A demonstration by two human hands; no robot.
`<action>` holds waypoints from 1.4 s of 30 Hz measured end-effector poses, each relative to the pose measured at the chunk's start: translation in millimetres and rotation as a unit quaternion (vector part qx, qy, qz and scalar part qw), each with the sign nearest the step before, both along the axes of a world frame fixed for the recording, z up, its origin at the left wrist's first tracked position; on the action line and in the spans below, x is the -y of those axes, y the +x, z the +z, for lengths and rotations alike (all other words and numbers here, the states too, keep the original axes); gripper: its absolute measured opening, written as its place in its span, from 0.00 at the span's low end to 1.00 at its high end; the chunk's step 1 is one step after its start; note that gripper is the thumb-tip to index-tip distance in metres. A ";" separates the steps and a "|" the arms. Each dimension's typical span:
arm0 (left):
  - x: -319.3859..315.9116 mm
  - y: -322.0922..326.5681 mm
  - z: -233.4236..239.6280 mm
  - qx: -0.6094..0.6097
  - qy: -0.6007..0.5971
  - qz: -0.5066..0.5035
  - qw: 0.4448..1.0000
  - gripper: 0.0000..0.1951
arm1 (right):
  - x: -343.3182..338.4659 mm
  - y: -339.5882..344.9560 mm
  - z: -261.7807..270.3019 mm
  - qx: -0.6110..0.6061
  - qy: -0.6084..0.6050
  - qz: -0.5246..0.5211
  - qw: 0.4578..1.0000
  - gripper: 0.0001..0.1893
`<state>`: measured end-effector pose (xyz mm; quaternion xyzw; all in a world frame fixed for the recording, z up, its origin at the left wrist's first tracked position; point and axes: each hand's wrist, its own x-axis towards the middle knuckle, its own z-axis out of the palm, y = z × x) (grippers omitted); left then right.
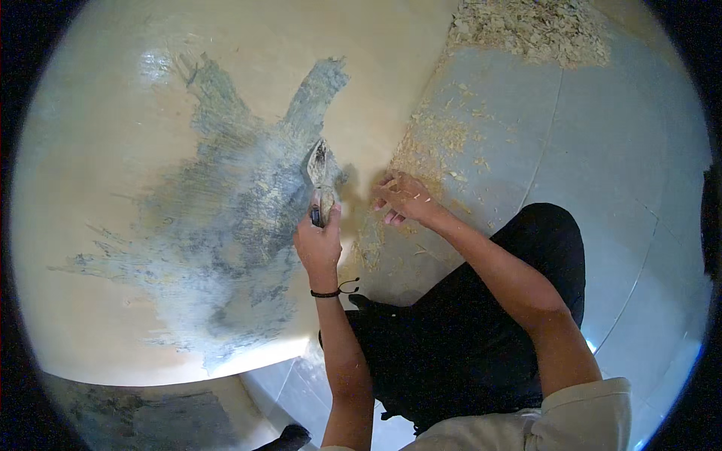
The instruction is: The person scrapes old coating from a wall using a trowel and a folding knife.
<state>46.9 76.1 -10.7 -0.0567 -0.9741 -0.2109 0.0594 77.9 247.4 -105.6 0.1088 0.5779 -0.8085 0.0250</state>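
Observation:
My left hand (319,242), with a dark cord bracelet at the wrist, grips the handle of a small pointed trowel (318,163). The trowel's blade points away from me and lies over a scraped grey patch (225,225) on the cream-painted wall (372,56); whether it touches the wall I cannot tell. Near the foot of the wall, my right hand (405,197) has its fingers loosely bent and apart, with nothing seen in them. Small pale flakes cling to its back. Below it, paint flakes (440,138) are strewn along the floor.
A thick heap of paint flakes (530,31) lies against the wall farther off. Grey floor tiles (609,146) spread to the right. My bent leg (479,315) in black trousers rests on the floor. Past the wall's near edge, another surface (180,417) bears a grey patch.

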 end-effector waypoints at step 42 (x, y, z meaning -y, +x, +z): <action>-24.9 -18.8 -57.1 -0.240 0.106 -0.101 0.960 0.18 | 0.7 -2.6 9.1 -0.020 -0.015 -0.012 1.000 0.22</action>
